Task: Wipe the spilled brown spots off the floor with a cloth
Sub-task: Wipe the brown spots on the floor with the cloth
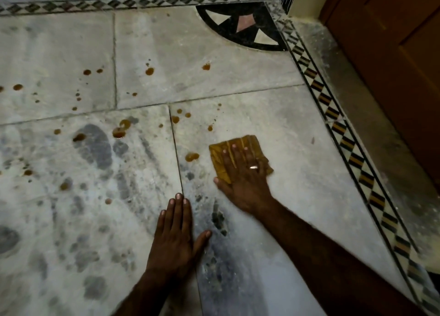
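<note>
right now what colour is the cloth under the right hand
Yellow-brown, with paler stripes; the cloth shows best in the head view, flat beneath the right hand.

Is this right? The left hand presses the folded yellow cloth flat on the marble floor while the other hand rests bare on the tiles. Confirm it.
Not quite. The head view shows the right hand pressing the folded yellow cloth flat on the marble floor. The left hand is the one resting bare on the tiles.

Two bare forearms, no sleeves in view. A shiny silver ring (253,167) worn on one finger of the right hand (242,180). Nothing worn on the left hand (175,239); short, pale fingernails on both.
</note>
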A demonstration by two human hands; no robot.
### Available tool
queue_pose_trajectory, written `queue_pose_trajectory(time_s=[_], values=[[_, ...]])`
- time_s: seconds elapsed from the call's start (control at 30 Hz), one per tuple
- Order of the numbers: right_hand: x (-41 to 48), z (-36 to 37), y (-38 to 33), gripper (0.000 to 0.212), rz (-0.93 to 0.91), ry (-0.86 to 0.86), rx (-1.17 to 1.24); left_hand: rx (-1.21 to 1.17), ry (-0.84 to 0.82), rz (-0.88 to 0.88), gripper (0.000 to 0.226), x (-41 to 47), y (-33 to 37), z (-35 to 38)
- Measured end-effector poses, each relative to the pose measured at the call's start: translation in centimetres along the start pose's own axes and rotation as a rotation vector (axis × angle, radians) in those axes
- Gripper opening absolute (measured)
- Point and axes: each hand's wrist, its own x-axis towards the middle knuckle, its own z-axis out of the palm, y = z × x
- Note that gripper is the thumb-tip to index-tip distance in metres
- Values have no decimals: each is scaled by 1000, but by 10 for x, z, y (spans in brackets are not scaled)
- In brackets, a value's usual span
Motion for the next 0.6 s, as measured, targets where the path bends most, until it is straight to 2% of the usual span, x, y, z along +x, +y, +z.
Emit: queue_pose_trajectory(time_s=[0.07, 0.13, 0.2, 0.27, 0.33, 0.43, 0.53, 0.6], values=[[-7, 2, -15, 87, -23, -34, 3, -5, -7, -4, 89, -1, -1, 1], [-29, 3, -10, 89, -123, -52, 39, -19, -12, -7, 89, -1, -2, 1], [-50, 0, 2, 80, -198, -57, 97, -31, -23, -17, 88, -1, 0, 0], [-55, -8, 10, 62, -205, -36, 165, -71, -18, -47, 86, 1, 4, -1], [-48, -19, 12, 50, -180, -4, 263, -170, 13, -89, 84, 7, 10, -6], [-31, -49, 9, 45, -66, -3, 505, -309, 74, -100, 77, 28, 25, -21], [-18, -78, 11, 31, 76, -139, 669, -557, 51, -141, 65, 59, 39, -43], [-12, -87, 13, 28, 132, -211, 750, -930, -52, -263, 52, 79, 48, -62]])
